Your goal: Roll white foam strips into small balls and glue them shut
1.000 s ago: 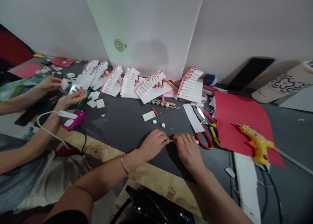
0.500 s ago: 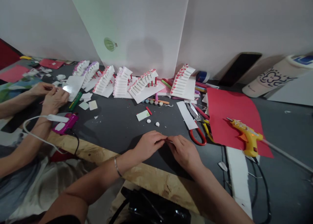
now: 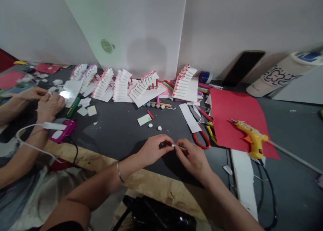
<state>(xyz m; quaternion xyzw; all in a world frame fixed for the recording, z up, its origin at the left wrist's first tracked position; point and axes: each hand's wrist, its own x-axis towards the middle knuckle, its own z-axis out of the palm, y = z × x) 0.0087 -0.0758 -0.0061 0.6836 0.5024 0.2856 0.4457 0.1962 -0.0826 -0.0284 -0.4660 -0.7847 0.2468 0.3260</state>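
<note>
Head view: the left hand (image 3: 153,150) and right hand (image 3: 194,158) meet low over the dark worktop (image 3: 118,130), near its front edge. Each grip is pinched closed on one small white stick (image 3: 177,146) held between them. Scissors (image 3: 202,140) lie just beside the right hand, and a glue gun (image 3: 252,140) lies farther right.

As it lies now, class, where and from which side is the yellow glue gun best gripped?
Grip the yellow glue gun by its handle, from the near side: it lies on the red paper, handle toward the person, nozzle pointing away to the left.
</note>
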